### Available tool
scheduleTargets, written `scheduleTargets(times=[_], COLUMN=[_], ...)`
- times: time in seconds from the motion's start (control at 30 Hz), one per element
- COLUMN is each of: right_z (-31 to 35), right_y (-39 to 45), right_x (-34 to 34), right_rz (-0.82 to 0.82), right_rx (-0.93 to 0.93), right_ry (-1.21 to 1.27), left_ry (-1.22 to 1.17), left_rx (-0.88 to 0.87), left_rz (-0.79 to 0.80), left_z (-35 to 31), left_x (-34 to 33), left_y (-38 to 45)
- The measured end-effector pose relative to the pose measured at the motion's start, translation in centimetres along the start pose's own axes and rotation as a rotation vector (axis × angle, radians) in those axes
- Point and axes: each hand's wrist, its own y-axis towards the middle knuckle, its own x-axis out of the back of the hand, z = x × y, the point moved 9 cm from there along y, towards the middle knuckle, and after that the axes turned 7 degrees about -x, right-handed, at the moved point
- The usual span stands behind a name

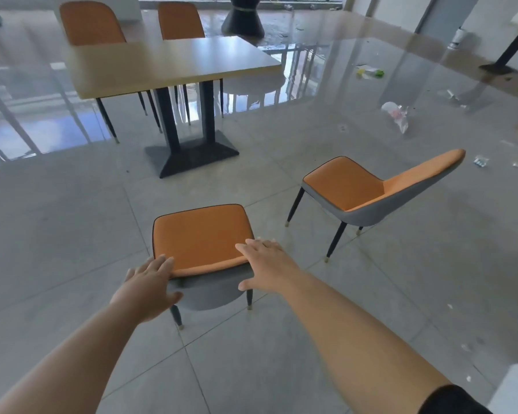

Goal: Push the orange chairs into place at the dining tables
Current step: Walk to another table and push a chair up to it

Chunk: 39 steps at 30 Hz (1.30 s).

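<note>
four orange chairs (202, 239) (368, 189) (92, 23) (180, 20), one dining table (168, 64), two hands (147, 286) (268, 268)

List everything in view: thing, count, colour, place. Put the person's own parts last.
near chair: 1, orange seat, grey shell, black legs; on the floor under both hands, short of the table.
side chair: 1, same colours; to the right, facing left, apart from the table.
far chairs: 2, orange; tucked in behind the table.
table: 1, light wood top, black pedestal; centre left.
litter: several scraps, white, green and clear; on the grey tiled floor, right.
left hand: open, on the near chair's back edge.
right hand: open, on the same edge.
</note>
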Motion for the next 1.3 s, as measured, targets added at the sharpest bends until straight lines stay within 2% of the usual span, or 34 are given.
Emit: scheduleTargets(times=[0.37,0.73,1.1,1.3], right_z=[0.7,0.8,-2.0,-6.2], right_y=[2.6,3.2,3.9,3.7], right_x=[-2.0,-2.3,-1.7,-1.1], right_rz=[-0.004,-0.009,-0.036,-0.047], right_rx=[-0.03,0.002,0.132,0.215], right_ry=[-0.019,-0.034,-0.052,-0.092], left_ry=[-0.007,-0.024,-0.067,-0.135], left_rx=[-0.06,0.0,0.097,0.28], left_rz=[-0.003,-0.007,-0.025,-0.009], left_z=[1.6,1.1,-1.7,-6.4], left_x=[-2.1,-1.9,-2.1,-3.1], left_y=[2.3,1.6,1.8,1.7])
